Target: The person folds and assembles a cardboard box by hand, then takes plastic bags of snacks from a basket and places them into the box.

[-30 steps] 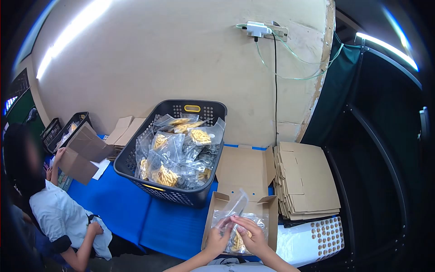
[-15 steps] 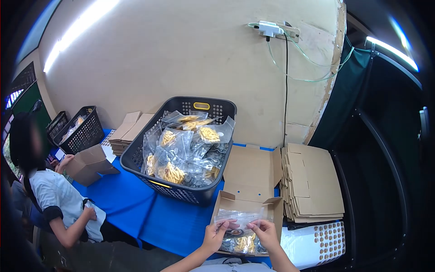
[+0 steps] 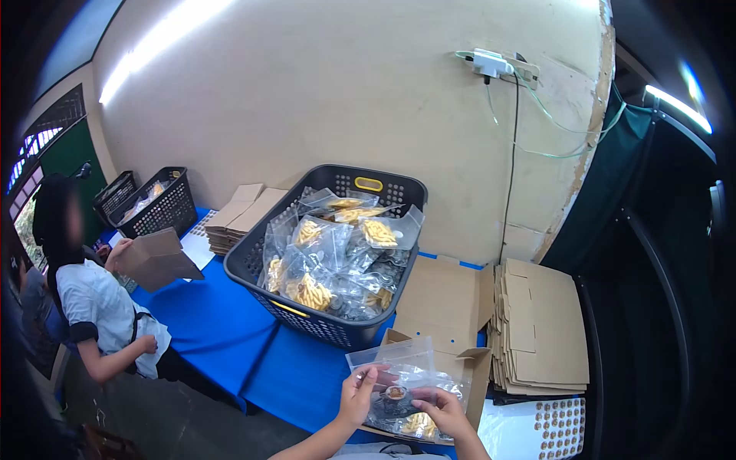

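My left hand [image 3: 356, 396] pinches the side of a clear zip-top plastic bag [image 3: 402, 353] with a round brown-and-dark label [image 3: 395, 392] on it. My right hand [image 3: 445, 412] has its fingers closed at the bag's right side, close to the label. Both hands are over an open brown cardboard box [image 3: 477, 383], whose lid leans back toward the wall. Pale yellow stick-shaped snacks [image 3: 420, 423] in clear plastic show below the hands; I cannot tell whether they belong to the held bag or to one in the box.
A dark basket [image 3: 345, 331] of bagged snacks [image 3: 310, 291] stands left of the box. Flattened cartons [image 3: 544, 326] are stacked to the right, above a sheet of round stickers [image 3: 558, 425]. At left, a co-worker [image 3: 107, 299] holds a carton [image 3: 159, 259]; more baskets [image 3: 157, 207] stand behind.
The bag's top edge has swung up and left, and its label shows more fully. My right hand has moved lower along the bag. The co-worker's carton has tilted, and the view has shifted.
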The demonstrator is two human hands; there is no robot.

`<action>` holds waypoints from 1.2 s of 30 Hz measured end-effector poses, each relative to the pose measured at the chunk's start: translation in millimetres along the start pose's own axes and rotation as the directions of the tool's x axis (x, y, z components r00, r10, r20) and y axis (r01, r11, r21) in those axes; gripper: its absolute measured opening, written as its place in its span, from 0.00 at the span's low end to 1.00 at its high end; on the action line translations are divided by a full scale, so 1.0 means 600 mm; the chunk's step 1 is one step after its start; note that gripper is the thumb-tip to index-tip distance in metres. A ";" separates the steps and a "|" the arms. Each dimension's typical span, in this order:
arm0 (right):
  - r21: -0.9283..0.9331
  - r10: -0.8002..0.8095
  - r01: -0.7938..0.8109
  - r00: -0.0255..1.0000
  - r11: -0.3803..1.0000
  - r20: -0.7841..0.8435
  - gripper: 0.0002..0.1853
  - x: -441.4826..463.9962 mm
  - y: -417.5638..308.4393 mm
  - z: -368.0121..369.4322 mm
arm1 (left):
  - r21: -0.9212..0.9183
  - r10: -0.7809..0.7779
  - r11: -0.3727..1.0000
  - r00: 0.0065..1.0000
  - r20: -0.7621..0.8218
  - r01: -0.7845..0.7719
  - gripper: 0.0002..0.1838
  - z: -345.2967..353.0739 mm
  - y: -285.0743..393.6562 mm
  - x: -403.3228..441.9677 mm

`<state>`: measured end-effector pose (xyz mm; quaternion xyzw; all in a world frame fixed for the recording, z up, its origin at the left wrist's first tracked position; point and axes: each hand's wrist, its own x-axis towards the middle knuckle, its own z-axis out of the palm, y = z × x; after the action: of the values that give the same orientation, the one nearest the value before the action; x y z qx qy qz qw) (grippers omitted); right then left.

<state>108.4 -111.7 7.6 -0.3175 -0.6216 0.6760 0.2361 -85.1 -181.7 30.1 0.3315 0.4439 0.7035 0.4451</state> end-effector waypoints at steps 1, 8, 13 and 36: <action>0.049 -0.027 0.031 0.997 0.998 -0.068 0.14 0.000 0.007 -0.001 | -0.033 0.009 0.999 1.000 0.029 -0.008 0.19 0.000 0.000 -0.001; 0.219 -0.112 0.186 0.943 0.958 -0.313 0.09 0.005 -0.011 0.016 | 0.192 -0.198 0.969 0.954 0.225 0.156 0.31 -0.022 -0.063 -0.008; 0.208 -0.091 0.177 0.927 0.962 -0.363 0.10 0.001 -0.021 0.029 | 0.377 -0.200 0.919 0.961 0.190 0.116 0.34 -0.003 -0.044 -0.013; 0.336 0.079 0.044 0.936 0.941 -0.344 0.13 -0.009 0.002 0.021 | 0.124 -0.127 0.985 0.989 0.071 0.118 0.21 0.032 -0.038 -0.027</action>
<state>103.4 -124.4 7.3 -0.3934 -0.4410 0.7070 0.3885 -54.7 -185.7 15.1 0.3570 0.4870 0.6335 0.4839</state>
